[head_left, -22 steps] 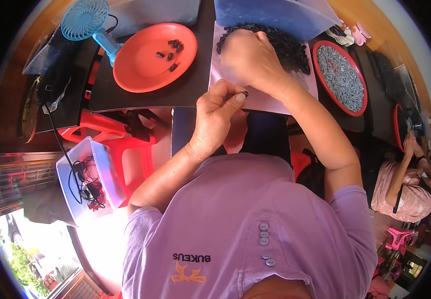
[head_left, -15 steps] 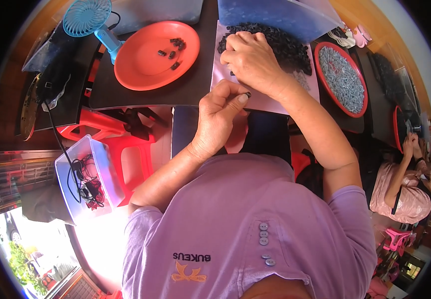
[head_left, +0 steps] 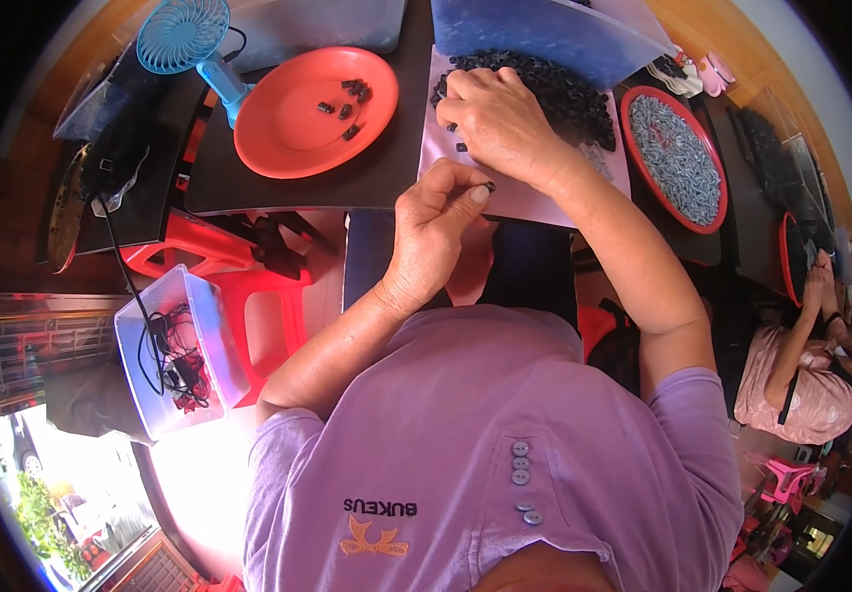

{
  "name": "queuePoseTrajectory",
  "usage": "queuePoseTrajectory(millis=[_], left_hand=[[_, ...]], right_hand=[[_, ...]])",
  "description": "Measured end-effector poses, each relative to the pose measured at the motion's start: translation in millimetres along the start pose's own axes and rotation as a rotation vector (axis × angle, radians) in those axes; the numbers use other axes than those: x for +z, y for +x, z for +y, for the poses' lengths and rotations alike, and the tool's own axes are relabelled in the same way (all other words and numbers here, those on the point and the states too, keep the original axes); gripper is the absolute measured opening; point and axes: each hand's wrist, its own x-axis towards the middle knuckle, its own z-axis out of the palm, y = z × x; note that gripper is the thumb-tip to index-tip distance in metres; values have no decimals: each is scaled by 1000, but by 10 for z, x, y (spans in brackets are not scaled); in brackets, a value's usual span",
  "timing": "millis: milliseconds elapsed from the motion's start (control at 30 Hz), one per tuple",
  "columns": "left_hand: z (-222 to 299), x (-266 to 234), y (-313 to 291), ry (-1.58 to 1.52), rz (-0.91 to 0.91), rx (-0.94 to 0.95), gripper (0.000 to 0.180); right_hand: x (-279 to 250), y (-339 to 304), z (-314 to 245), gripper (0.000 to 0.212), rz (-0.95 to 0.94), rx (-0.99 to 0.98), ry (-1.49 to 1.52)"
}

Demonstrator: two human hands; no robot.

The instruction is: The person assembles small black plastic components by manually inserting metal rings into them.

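My left hand is closed in a pinch on a small black plastic part, held above the near edge of a pink sheet. My right hand reaches over the near left side of a heap of small black plastic parts on that sheet. Its fingers are curled downward, and whatever is between their tips is hidden. One loose black part lies just beside this hand. To the left, an orange-red plate holds several small black pieces.
A red-rimmed tray of grey screws stands at the right. Behind the heap is a translucent blue bin. A blue fan stands at far left, above a clear box of cables. A co-worker's hands show at far right.
My right hand's fingers have shifted slightly at the heap, and the loose black part beside it shows more plainly. My left hand keeps its pinch. The whole view has moved a little.
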Motion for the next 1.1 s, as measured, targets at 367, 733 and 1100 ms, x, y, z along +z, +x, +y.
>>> queuePoseTrajectory(millis=[367,733,1100], left_hand=[[190,24,221,-406,316,119,19],[190,251,351,-564,235,-129,16],[200,416,299,-516,188,-197,16]], right_hand=[[-234,-287,-217,17,472,127,417],[-186,-633,-674,19,530,409,906],[-163,-770,-733,21,674,188,505]])
